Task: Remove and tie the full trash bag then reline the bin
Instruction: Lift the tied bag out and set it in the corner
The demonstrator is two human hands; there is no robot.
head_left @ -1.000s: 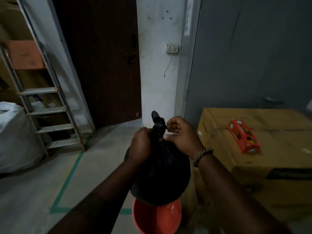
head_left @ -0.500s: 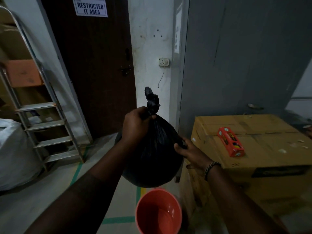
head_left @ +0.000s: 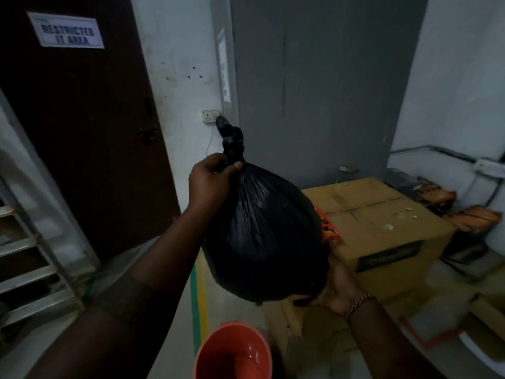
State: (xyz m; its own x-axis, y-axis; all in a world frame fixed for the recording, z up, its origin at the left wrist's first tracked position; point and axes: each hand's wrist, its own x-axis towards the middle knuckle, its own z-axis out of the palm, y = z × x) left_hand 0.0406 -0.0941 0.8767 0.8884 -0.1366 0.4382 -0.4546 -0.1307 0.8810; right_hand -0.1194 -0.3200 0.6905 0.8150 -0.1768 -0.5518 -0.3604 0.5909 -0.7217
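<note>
Above the bin (head_left: 232, 354), trash bag (head_left: 262, 236) upright — knot (head_left: 232, 142) up, left hand (head_left: 210, 179) gripping neck

Trash bag (head_left: 262, 233) at centre, off the floor. Bin (head_left: 232, 351) on the floor at 6 o'clock, below it. Left hand (head_left: 210, 179) on the bag's neck at 11 o'clock, right hand (head_left: 338, 294) under its base at 5. Cardboard box (head_left: 382, 214) at 3 o'clock, door (head_left: 82, 132) at 10, ladder (head_left: 32, 255) at 8.

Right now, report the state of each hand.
Left hand: closed, gripping the tied trash bag by its neck.
Right hand: under the bag; fingers hidden, cannot tell.
</note>
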